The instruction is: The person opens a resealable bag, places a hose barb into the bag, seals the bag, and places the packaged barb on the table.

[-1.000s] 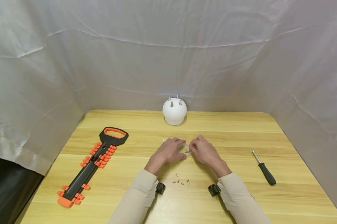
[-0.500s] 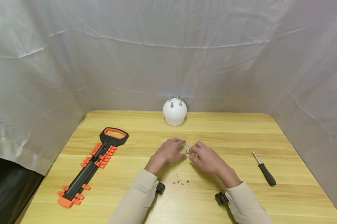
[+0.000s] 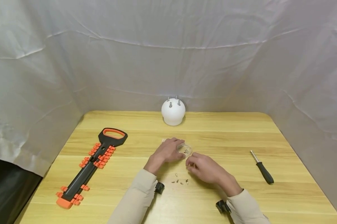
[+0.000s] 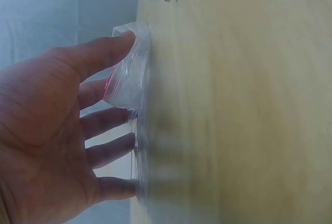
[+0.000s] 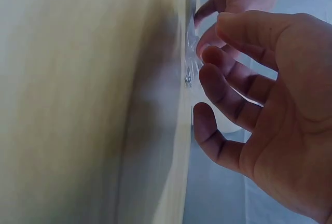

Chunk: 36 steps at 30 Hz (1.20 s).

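The left hand (image 3: 166, 152) lies on a small clear bag (image 3: 185, 149) near the middle of the tabletop (image 3: 230, 137), its fingers (image 4: 111, 53) nearly straight and pressing the plastic flat against the wood; the left wrist view shows the bag's red seal strip under the fingertips. A few screws sit inside the bag, seen through the plastic.

The right hand (image 3: 203, 167) hovers just beside the bag on the near side, apart from it. Its fingers (image 5: 228, 76) are loosely curled, and the thumb and forefinger are drawn close together. Whether they pinch a screw cannot be told from these views (the fingertips hide anything that small).

A loose cluster of screws (image 3: 180, 181) lies on the wood nearer the person, between the two sleeves.

Farther off stand a white dome (image 3: 173, 111) with three pins at the back edge, an orange-and-black bit holder (image 3: 92, 163) to the left and a screwdriver (image 3: 262, 167) to the right.

The risks, as I judge them, are small ones. The bag is thin and slippery, held only by flat pressure, so a nudge from the right hand could slide it out and spill what it holds. The loose screws lie close to both sleeves, and a dragged cuff could scatter them or roll one off the edge.
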Each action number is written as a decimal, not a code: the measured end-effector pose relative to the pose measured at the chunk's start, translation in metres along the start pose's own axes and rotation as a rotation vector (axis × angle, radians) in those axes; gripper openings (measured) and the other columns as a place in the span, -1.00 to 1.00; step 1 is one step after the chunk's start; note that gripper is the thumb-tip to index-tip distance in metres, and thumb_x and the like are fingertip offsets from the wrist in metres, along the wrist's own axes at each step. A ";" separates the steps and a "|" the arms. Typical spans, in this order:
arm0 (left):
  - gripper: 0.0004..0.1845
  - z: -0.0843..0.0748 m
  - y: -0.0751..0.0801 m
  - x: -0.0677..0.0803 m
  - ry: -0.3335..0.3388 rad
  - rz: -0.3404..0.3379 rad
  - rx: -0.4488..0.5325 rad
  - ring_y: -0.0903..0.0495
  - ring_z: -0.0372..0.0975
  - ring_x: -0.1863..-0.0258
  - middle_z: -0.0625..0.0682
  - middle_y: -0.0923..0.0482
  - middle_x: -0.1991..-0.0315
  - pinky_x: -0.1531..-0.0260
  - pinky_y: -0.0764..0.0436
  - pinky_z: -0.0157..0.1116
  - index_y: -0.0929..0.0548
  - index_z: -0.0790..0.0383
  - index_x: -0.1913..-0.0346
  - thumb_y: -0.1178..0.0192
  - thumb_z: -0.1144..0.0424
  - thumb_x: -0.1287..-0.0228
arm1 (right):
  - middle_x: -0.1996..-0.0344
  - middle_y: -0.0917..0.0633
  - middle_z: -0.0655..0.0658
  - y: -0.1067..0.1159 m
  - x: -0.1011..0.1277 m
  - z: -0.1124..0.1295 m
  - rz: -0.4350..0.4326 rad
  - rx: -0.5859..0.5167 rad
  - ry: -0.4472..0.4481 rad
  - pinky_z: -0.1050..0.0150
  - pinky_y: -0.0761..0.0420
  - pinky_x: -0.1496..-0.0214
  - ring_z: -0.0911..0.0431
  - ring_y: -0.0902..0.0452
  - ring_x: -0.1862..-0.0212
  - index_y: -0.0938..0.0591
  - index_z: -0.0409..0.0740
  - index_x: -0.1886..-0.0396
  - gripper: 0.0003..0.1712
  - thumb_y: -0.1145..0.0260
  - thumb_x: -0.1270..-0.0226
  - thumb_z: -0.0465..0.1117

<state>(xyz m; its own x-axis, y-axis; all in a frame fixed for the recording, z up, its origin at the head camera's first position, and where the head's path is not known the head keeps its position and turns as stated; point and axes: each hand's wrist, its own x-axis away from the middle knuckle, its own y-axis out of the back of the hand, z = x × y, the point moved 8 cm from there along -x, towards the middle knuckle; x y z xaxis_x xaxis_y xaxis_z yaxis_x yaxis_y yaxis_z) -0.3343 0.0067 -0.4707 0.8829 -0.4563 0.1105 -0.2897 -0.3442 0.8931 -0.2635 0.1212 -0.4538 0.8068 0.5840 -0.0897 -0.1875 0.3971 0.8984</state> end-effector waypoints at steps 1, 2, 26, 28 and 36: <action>-0.29 0.000 0.000 0.000 -0.001 0.000 0.002 -0.33 -0.06 -0.36 0.00 -0.33 -0.40 -0.34 -0.36 -0.06 -0.34 -0.07 -0.42 -0.26 -0.06 -0.21 | 0.30 -0.59 0.18 -0.001 0.001 0.001 0.009 -0.004 0.001 0.39 -0.56 0.22 0.35 -0.46 0.30 -0.67 0.08 0.24 -0.93 -0.30 -0.32 -0.14; -0.29 0.000 0.000 0.000 -0.002 0.000 0.001 -0.33 -0.06 -0.36 0.00 -0.33 -0.40 -0.33 -0.36 -0.07 -0.33 -0.07 -0.42 -0.26 -0.06 -0.21 | 0.30 -0.59 0.18 -0.002 0.001 0.003 0.015 -0.005 0.000 0.38 -0.57 0.21 0.36 -0.46 0.30 -0.67 0.08 0.24 -0.93 -0.30 -0.32 -0.14; -0.31 -0.001 0.002 0.002 -0.004 0.002 0.009 -0.32 -0.05 -0.36 0.01 -0.33 -0.40 -0.34 -0.35 -0.06 -0.35 -0.07 -0.41 -0.26 -0.08 -0.23 | 0.27 -0.59 0.15 -0.023 0.010 0.028 0.171 0.014 0.065 0.42 -0.56 0.21 0.38 -0.45 0.30 -0.71 0.03 0.22 -0.88 -0.36 -0.25 -0.14; -0.31 -0.001 0.002 0.002 -0.005 0.004 0.007 -0.32 -0.05 -0.36 0.01 -0.33 -0.40 -0.34 -0.35 -0.07 -0.35 -0.07 -0.42 -0.26 -0.08 -0.23 | 0.29 -0.59 0.15 -0.022 0.010 0.027 0.168 0.011 0.058 0.43 -0.55 0.24 0.38 -0.44 0.33 -0.71 0.03 0.25 -0.90 -0.37 -0.24 -0.14; -0.31 -0.002 0.003 0.002 -0.009 -0.007 0.018 -0.32 -0.04 -0.36 0.02 -0.34 -0.39 -0.35 -0.34 -0.06 -0.36 -0.05 -0.41 -0.26 -0.06 -0.23 | 0.38 -0.57 0.19 -0.019 0.013 0.023 0.155 0.007 0.041 0.45 -0.53 0.28 0.40 -0.43 0.37 -0.72 0.01 0.33 -0.95 -0.35 -0.25 -0.16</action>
<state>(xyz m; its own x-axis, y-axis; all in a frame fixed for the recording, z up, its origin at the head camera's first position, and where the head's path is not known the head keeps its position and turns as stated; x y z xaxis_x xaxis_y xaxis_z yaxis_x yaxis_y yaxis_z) -0.3326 0.0064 -0.4671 0.8818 -0.4608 0.1000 -0.2900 -0.3627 0.8857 -0.2367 0.1051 -0.4625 0.7447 0.6666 0.0323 -0.3034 0.2950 0.9061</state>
